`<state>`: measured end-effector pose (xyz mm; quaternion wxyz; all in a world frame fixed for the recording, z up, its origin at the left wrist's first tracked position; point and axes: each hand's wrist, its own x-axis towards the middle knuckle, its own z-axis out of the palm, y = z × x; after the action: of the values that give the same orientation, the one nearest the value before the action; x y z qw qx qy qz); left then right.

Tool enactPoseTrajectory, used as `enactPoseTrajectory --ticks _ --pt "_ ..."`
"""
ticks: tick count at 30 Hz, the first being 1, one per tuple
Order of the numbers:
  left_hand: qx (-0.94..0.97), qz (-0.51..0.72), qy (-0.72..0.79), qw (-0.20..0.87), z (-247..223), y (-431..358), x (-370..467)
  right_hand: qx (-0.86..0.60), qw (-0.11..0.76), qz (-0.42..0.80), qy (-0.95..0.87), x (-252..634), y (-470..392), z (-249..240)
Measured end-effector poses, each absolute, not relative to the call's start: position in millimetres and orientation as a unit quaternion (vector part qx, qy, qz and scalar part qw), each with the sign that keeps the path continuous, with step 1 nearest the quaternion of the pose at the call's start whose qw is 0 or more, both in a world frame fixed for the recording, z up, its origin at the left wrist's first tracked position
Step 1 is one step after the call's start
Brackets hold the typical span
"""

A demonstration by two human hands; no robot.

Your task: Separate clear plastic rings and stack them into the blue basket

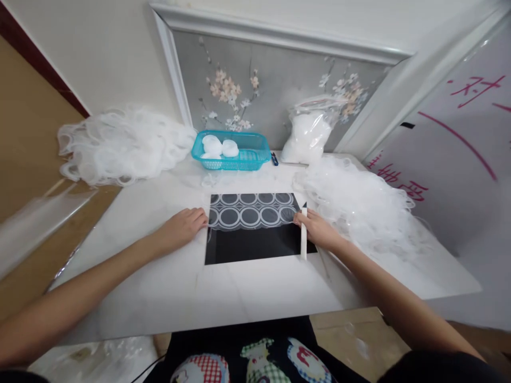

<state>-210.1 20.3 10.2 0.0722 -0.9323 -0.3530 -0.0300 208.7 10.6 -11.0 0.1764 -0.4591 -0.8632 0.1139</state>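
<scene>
A clear plastic sheet with rows of white rings [250,215] lies over the upper part of a black rectangular board [251,246] on the table. My left hand [187,227] is closed at the sheet's left edge, its fingertips pinching the corner. At the right edge my right hand [317,229] is also closed, with thumb and fingers on the sheet. A slim white tool with a dark pointed tip [304,234] stands out from that same hand, tip pointing away from me. The exact kind of tool cannot be made out.
A blue plastic basket [259,154] holding several white round pieces stands behind the board. Heaps of clear ring-patterned scraps lie left [128,146] and right [359,205]. A filled clear zip bag [309,135] leans at the back beside a small dark blue object [274,159].
</scene>
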Motion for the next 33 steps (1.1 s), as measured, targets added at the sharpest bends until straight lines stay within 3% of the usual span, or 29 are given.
enactPoseTrajectory --ticks 6,13,16,20,27,33 --pt "-0.916 -0.135 -0.371 0.066 25 1 -209 -0.461 0.201 0.166 -0.848 223 4 16" --pt "-0.949 -0.055 -0.311 0.020 20 -37 -192 -0.491 0.095 0.190 -0.845 229 -25 26" --pt "-0.943 -0.042 -0.329 -0.004 18 -41 -188 -0.534 0.160 0.220 -0.800 211 -26 25" --pt "-0.923 -0.008 -0.383 0.029 17 -40 -185 -0.492 0.264 0.370 -0.743 158 -9 22" --pt "-0.897 0.006 -0.437 0.069 5 -39 -189 -0.376 0.320 0.482 -0.724 37 40 -3" --pt "-0.896 -0.010 -0.440 0.052 0 -41 -195 -0.404 0.304 0.479 -0.718 13 48 -18"
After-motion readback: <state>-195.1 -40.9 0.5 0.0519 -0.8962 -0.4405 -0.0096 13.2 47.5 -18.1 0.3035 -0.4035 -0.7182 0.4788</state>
